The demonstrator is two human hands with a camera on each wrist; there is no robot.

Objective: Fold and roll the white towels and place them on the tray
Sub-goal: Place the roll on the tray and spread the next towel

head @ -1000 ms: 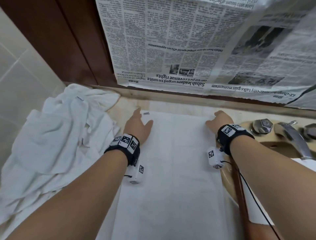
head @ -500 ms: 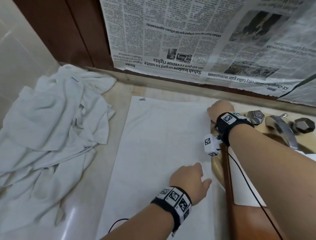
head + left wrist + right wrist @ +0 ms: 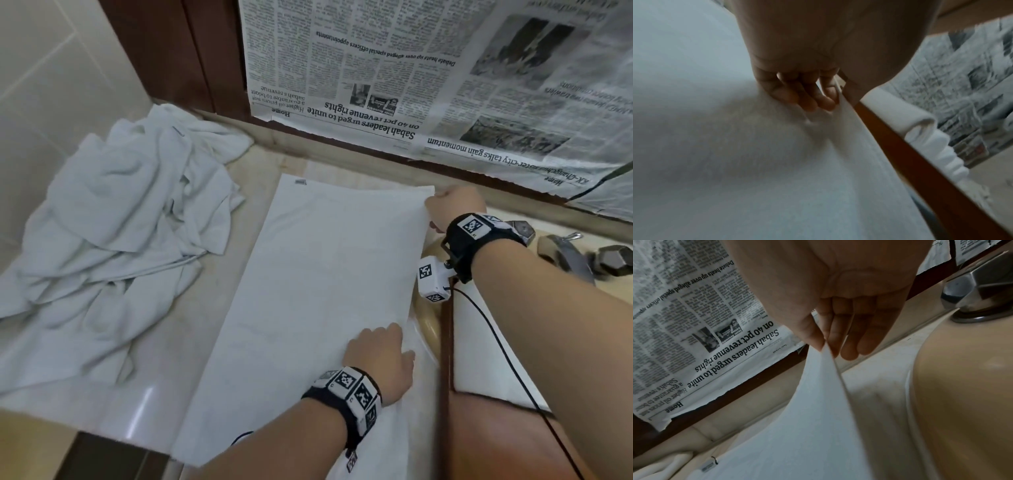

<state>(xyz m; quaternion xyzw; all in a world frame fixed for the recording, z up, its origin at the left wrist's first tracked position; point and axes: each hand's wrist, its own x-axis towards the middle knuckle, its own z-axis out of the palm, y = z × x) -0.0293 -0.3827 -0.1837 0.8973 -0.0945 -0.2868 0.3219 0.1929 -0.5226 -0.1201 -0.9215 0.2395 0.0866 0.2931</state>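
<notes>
Around the work first: a heap of crumpled white towels (image 3: 113, 240) sits on the left of the pale counter (image 3: 212, 301), newspaper sheets (image 3: 394, 75) hang upside down along the back wall, and on the right there's a tan basin (image 3: 428, 322) with a metal tap (image 3: 565, 253) behind it. A wooden tray (image 3: 445, 342) lies over that basin, its brown rim hard against the flat towel's right edge, with a rolled white towel (image 3: 916, 123) already inside. That rim crowds the near right side.

Now the flat white towel (image 3: 308, 301): spread on the counter between heap and basin, its long axis running from the near counter edge away to the back wall, tilted slightly right at the far end, a small label at the far left corner.

Right hand (image 3: 452, 209) at the far right corner, thumb and forefinger pinching the edge, the corner lifted clear of the counter. Left hand (image 3: 380, 359) down at the near right edge, fingers (image 3: 807, 97) curled, bunching the cloth beside the tray rim.
</notes>
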